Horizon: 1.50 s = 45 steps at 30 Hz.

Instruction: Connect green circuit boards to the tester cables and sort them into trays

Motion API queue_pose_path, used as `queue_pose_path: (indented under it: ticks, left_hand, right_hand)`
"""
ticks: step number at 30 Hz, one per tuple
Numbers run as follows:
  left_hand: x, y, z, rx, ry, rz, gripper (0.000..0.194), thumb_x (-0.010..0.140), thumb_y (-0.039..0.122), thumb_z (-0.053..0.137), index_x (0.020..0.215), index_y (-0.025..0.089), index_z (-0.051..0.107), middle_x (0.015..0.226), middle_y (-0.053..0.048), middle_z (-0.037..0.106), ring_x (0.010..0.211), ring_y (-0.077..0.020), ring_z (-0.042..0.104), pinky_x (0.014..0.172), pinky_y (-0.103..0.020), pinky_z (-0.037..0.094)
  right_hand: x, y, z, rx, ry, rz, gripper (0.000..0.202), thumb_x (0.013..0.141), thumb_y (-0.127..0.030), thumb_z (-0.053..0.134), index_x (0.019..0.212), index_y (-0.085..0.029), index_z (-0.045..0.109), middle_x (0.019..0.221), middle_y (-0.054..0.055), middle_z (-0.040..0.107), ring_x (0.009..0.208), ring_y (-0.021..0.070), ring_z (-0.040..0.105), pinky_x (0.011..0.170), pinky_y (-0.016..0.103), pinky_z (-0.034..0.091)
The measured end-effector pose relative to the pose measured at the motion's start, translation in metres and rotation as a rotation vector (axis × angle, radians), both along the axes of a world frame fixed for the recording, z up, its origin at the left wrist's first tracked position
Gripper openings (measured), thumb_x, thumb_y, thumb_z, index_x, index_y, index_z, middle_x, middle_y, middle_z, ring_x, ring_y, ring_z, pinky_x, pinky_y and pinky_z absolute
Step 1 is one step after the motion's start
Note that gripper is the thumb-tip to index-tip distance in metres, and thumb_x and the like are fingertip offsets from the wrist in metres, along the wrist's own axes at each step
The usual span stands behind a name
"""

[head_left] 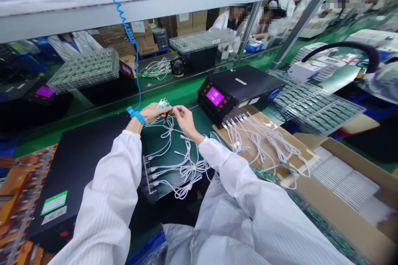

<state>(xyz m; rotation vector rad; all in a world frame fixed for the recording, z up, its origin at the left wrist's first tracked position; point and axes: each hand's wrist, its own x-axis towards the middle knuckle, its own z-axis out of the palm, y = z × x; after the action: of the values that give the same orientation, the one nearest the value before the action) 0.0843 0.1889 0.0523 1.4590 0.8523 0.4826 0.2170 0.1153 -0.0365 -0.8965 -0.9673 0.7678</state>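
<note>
My left hand (154, 112) is closed around a small green circuit board (163, 102), held up above the bench. A blue wrist strap (136, 115) circles my left wrist. Close to the board's right side, the thumb and fingertips of my right hand (185, 120) are pinched together. What lies between those fingertips is too small to make out. Below both hands, bundled white cables (186, 165) lie on the dark green bench surface, several of them plugged into a black box (93, 149) on the left.
A black test unit (242, 85) with a purple screen stands to the right, white cables (258, 145) running from its front. Trays of boards (314, 99) lie beyond it. An open carton (345, 182) holds white flat pieces. A coiled blue cord (120, 8) hangs from above.
</note>
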Motion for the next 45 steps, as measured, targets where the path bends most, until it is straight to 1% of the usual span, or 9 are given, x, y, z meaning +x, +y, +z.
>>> queue_pose_path:
  ticks: [9, 17, 25, 30, 33, 35, 37, 42, 45]
  left_hand:
    - [0.002, 0.001, -0.002, 0.016, -0.025, 0.013, 0.045, 0.06, 0.039, 0.097, 0.065, 0.014, 0.061, 0.063, 0.001, 0.054, 0.057, -0.0078, 0.046, 0.056, -0.024, 0.034]
    - [0.004, 0.0, -0.007, 0.007, 0.016, 0.002, 0.039, 0.058, 0.031, 0.098, 0.065, 0.012, 0.064, 0.065, -0.002, 0.06, 0.057, -0.0089, 0.048, 0.055, -0.025, 0.034]
    - [0.001, -0.001, 0.002, 0.004, -0.016, -0.016, 0.04, 0.06, 0.037, 0.098, 0.066, 0.012, 0.066, 0.062, 0.0, 0.055, 0.055, -0.0083, 0.046, 0.052, -0.024, 0.033]
    - [0.0, 0.0, 0.003, -0.008, -0.032, -0.006, 0.045, 0.067, 0.049, 0.092, 0.077, 0.011, 0.071, 0.063, -0.001, 0.055, 0.055, -0.0085, 0.047, 0.051, -0.023, 0.035]
    - [-0.001, -0.001, 0.003, -0.011, -0.028, -0.005, 0.047, 0.065, 0.05, 0.094, 0.075, 0.009, 0.071, 0.062, -0.003, 0.057, 0.055, -0.0102, 0.049, 0.05, -0.024, 0.036]
    - [-0.001, 0.003, 0.001, 0.001, -0.05, 0.015, 0.048, 0.066, 0.051, 0.093, 0.078, 0.009, 0.071, 0.064, -0.004, 0.058, 0.057, -0.0103, 0.05, 0.05, -0.023, 0.036]
    - [-0.002, 0.011, 0.0, 0.049, -0.13, 0.122, 0.047, 0.071, 0.052, 0.089, 0.083, 0.011, 0.069, 0.071, -0.004, 0.062, 0.058, -0.0086, 0.05, 0.051, -0.021, 0.037]
    - [-0.006, 0.04, -0.008, 0.127, -0.341, 0.707, 0.043, 0.084, 0.055, 0.077, 0.078, 0.017, 0.058, 0.069, -0.001, 0.06, 0.054, -0.0072, 0.049, 0.05, -0.02, 0.04]
    - [-0.009, 0.047, -0.011, 0.048, -0.337, 0.767, 0.043, 0.086, 0.056, 0.075, 0.077, 0.018, 0.056, 0.064, 0.001, 0.058, 0.053, -0.0084, 0.05, 0.049, -0.02, 0.041]
  right_hand:
    - [0.002, -0.001, 0.008, 0.027, -0.037, -0.035, 0.041, 0.086, -0.059, 0.07, 0.095, -0.019, 0.066, 0.09, 0.005, 0.074, 0.089, 0.0206, 0.074, 0.088, 0.035, 0.06]
    - [-0.006, -0.006, -0.006, 0.012, -0.083, -0.113, 0.042, 0.089, -0.061, 0.065, 0.095, -0.02, 0.066, 0.095, 0.006, 0.074, 0.089, 0.0198, 0.072, 0.089, 0.033, 0.059]
    - [0.034, 0.014, -0.009, -0.116, 0.092, 0.247, 0.05, 0.084, -0.065, 0.07, 0.099, -0.018, 0.073, 0.097, 0.007, 0.078, 0.094, 0.0197, 0.073, 0.093, 0.039, 0.061]
    - [0.043, 0.036, -0.008, -0.071, -0.201, 0.474, 0.043, 0.064, -0.037, 0.09, 0.099, -0.017, 0.075, 0.101, 0.005, 0.08, 0.094, 0.0202, 0.074, 0.091, 0.038, 0.061]
    - [0.038, 0.044, -0.006, 0.012, -0.342, 0.607, 0.037, 0.069, -0.038, 0.086, 0.097, -0.016, 0.076, 0.093, 0.003, 0.079, 0.089, 0.0199, 0.074, 0.089, 0.038, 0.061]
    - [0.036, 0.047, -0.005, 0.04, -0.44, 0.575, 0.029, 0.076, -0.037, 0.081, 0.094, -0.015, 0.077, 0.087, 0.003, 0.079, 0.084, 0.0196, 0.073, 0.085, 0.036, 0.06]
    - [0.035, 0.048, -0.004, 0.044, -0.591, 0.452, 0.018, 0.085, -0.03, 0.072, 0.093, -0.015, 0.077, 0.087, 0.003, 0.078, 0.082, 0.019, 0.071, 0.083, 0.034, 0.059]
    - [0.022, 0.047, -0.003, -0.027, -1.233, 0.176, 0.026, 0.094, -0.011, 0.054, 0.106, -0.018, 0.077, 0.111, 0.009, 0.073, 0.106, 0.0237, 0.066, 0.098, 0.037, 0.052]
    - [0.002, 0.046, -0.006, -0.143, -1.503, 0.163, 0.03, 0.098, -0.012, 0.05, 0.115, -0.016, 0.074, 0.122, 0.015, 0.068, 0.112, 0.0289, 0.063, 0.094, 0.04, 0.053]
